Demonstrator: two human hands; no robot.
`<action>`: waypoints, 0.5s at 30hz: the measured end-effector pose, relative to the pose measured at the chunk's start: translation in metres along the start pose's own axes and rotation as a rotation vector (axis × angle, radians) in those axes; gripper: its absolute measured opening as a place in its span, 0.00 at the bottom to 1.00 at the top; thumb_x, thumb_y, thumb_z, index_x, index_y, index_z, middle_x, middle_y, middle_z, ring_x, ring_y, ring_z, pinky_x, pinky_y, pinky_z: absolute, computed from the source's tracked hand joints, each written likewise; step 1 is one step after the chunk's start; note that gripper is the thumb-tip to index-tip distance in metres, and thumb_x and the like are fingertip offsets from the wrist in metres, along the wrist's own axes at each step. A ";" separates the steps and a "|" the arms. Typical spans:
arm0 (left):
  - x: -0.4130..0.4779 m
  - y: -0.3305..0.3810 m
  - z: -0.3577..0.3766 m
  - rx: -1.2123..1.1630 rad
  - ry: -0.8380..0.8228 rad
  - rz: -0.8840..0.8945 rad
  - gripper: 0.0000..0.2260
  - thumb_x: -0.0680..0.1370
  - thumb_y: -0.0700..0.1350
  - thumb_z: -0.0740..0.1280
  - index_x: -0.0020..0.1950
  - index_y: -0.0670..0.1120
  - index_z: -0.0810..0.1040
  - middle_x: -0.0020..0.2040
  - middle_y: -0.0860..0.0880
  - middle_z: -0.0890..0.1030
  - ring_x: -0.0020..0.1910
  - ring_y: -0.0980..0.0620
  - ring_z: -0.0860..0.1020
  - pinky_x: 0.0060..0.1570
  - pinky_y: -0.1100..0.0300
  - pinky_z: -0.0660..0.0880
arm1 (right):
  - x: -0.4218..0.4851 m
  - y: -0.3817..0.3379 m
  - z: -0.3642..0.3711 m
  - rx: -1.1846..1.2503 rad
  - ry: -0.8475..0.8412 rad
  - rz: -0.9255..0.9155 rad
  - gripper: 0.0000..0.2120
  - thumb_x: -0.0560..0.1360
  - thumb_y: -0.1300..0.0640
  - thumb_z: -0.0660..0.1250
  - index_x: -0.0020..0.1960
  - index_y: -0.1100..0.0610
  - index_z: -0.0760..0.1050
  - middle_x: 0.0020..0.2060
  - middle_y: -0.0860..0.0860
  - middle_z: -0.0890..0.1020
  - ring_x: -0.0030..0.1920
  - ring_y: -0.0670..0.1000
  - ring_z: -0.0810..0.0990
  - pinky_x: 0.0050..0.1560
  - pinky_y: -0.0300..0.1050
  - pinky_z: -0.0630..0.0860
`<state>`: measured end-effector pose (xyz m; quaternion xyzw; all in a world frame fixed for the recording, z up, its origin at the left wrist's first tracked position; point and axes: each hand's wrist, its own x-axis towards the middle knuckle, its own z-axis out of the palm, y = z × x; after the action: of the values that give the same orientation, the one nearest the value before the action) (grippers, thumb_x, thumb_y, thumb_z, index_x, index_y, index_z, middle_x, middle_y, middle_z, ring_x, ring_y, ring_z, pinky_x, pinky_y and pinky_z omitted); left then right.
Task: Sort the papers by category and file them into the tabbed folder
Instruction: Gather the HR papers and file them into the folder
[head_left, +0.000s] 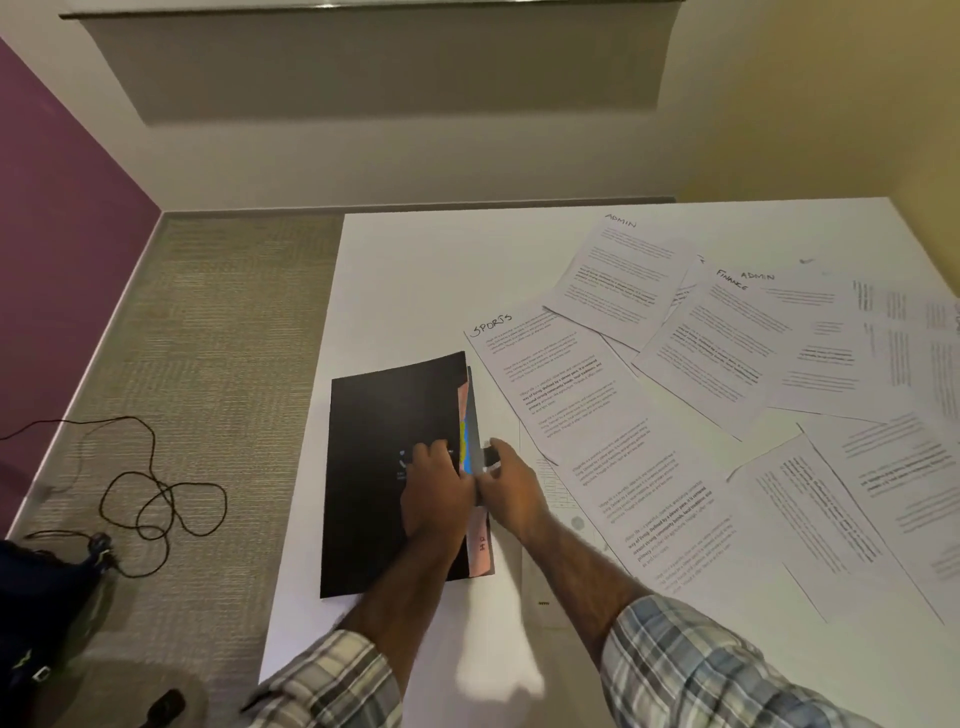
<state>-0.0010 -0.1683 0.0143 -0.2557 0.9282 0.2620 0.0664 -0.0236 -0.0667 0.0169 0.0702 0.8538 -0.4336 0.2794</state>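
**Folder edge under both hands, papers unsorted**

Black card folder (384, 467) with pink, yellow and blue tabs (464, 441) along its right edge lies nearly shut near the left side of the white table (415, 270). Our left hand (436, 488) presses on the cover, fingers fairly flat. Our right hand (511, 493) pinches a small dark flap (491, 456) at the tabbed edge; blur hides what it is. Printed sheets headed SPORTS (566, 395), ADMIN (618, 280) and FINANCE (722, 348) overlap to the right. We see two risks: the folder sliding off the near table edge if our press slackens, and overlapping sheets lifting together and landing behind the wrong tab.
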 end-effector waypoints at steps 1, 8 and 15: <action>-0.001 0.001 0.005 0.036 -0.003 0.000 0.19 0.76 0.49 0.71 0.65 0.47 0.74 0.59 0.46 0.76 0.56 0.46 0.80 0.49 0.49 0.83 | -0.001 0.004 -0.003 -0.008 0.003 -0.022 0.25 0.77 0.51 0.68 0.72 0.49 0.68 0.63 0.50 0.81 0.49 0.50 0.83 0.51 0.50 0.82; -0.010 -0.008 0.031 0.165 -0.016 0.052 0.21 0.76 0.58 0.71 0.61 0.46 0.76 0.60 0.43 0.78 0.58 0.44 0.79 0.50 0.51 0.83 | -0.028 0.013 -0.035 -0.080 0.031 -0.063 0.22 0.82 0.56 0.64 0.76 0.50 0.69 0.61 0.54 0.83 0.53 0.55 0.85 0.62 0.51 0.80; -0.030 -0.045 0.009 -0.033 0.109 0.045 0.24 0.78 0.49 0.71 0.70 0.41 0.73 0.65 0.39 0.78 0.62 0.39 0.79 0.57 0.46 0.79 | -0.065 0.052 -0.082 -0.390 0.031 -0.068 0.20 0.82 0.50 0.62 0.72 0.51 0.72 0.59 0.51 0.85 0.58 0.52 0.82 0.58 0.44 0.74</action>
<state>0.0478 -0.1832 -0.0056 -0.2497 0.9315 0.2643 0.0057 0.0155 0.0368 0.0541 -0.0075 0.9277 -0.2682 0.2597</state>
